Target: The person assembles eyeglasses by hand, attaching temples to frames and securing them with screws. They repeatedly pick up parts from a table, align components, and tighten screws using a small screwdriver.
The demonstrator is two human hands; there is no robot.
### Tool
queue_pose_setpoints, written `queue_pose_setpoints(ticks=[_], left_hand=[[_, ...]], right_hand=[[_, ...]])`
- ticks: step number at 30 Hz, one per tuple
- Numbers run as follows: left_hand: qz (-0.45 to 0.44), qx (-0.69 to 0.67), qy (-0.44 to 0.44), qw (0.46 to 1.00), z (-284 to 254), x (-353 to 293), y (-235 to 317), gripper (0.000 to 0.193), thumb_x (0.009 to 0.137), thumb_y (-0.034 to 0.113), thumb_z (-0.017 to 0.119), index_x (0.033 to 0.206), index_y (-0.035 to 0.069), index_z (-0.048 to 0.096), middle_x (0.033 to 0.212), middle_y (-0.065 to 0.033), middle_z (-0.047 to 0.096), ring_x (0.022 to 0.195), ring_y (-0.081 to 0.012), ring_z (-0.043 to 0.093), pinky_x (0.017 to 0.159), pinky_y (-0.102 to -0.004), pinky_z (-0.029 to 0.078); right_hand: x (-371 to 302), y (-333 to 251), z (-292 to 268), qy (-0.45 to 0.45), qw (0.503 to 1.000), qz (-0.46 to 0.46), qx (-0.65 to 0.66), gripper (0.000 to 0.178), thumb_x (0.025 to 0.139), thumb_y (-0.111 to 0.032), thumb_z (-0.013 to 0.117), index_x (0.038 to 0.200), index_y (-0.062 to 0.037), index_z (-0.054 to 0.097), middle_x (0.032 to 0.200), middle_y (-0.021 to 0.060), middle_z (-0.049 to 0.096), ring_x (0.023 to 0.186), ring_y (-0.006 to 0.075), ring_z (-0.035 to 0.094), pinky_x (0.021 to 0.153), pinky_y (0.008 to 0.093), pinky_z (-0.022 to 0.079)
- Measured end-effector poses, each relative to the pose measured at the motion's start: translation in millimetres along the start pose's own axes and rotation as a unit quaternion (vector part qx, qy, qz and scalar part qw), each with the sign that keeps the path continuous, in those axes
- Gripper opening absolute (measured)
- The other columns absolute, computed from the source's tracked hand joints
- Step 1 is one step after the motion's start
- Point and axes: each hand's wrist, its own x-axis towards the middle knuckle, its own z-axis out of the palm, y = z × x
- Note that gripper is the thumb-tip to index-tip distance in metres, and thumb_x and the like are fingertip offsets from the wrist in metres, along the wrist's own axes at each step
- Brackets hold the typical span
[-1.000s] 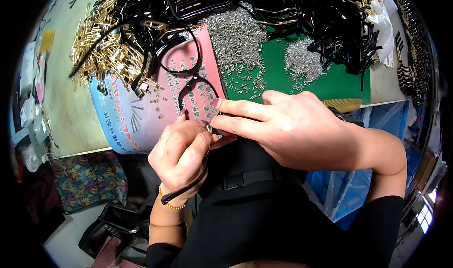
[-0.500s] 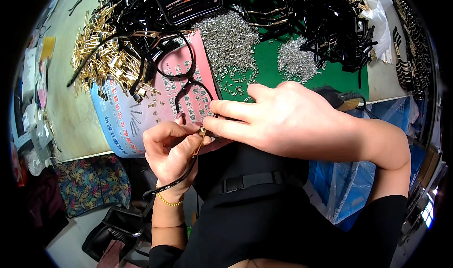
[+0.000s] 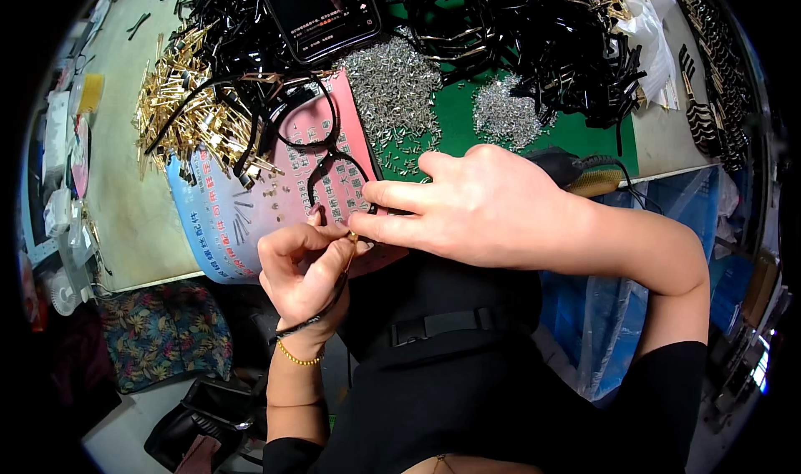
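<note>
Now, your hands meet at a black eyeglass frame (image 3: 332,150).
Your left hand (image 3: 300,267) pinches a gold-ended black temple (image 3: 306,325); your right hand (image 3: 480,211) touches the frame's near side, its grip hidden. The frame lies over a pink-and-blue sheet (image 3: 259,244).

The left hand (image 3: 302,265) is pinching with thumb against curled fingers. The right hand (image 3: 476,211), back upward, is pointing two fingers toward the left fingertips.
</note>
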Motion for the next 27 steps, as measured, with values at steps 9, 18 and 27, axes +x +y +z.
queue_pose_setpoints(ticks=[9,18,27], left_hand=[[-0.029,-0.078,0.022,0.996,2.4,-9.8,-12.1,0.033,0.074,-0.014,0.081,0.097,0.005,0.065,0.097,-0.0080,0.047,0.079,-0.0217,0.068,0.082,-0.0364,0.062],[-0.028,0.009,0.029,0.999,1.7,-8.2,-6.8,0.021,0.081,0.000,0.083,0.096,0.002,0.069,0.121,-0.0152,0.058,0.103,-0.0274,0.069,0.087,-0.0375,0.058],[-0.371,0.196,0.178,0.890,-175.0,27.9,-92.3,0.036,0.104,0.031,0.054,0.115,-0.002,0.065,0.104,-0.0170,0.073,0.089,-0.0291,0.072,0.083,-0.0377,0.057]], right_hand=[[4.1,2.5,10.2,0.016,0.999,-0.023,-0.043,0.018,0.086,-0.022,0.063,0.102,-0.0135,0.066,0.084,-0.0006,0.057,0.063,0.0178,0.063,0.045,0.0291,0.051],[-10.6,-15.6,-13.4,-0.010,0.991,0.101,-0.089,0.029,0.083,-0.018,0.067,0.111,-0.0124,0.067,0.109,0.0032,0.065,0.074,0.0176,0.064,0.052,0.0281,0.051],[-33.0,42.8,-62.1,0.001,0.954,0.208,-0.218,0.010,0.083,-0.013,0.065,0.092,-0.0134,0.061,0.080,0.0032,0.060,0.073,0.0236,0.068,0.057,0.0362,0.055]])
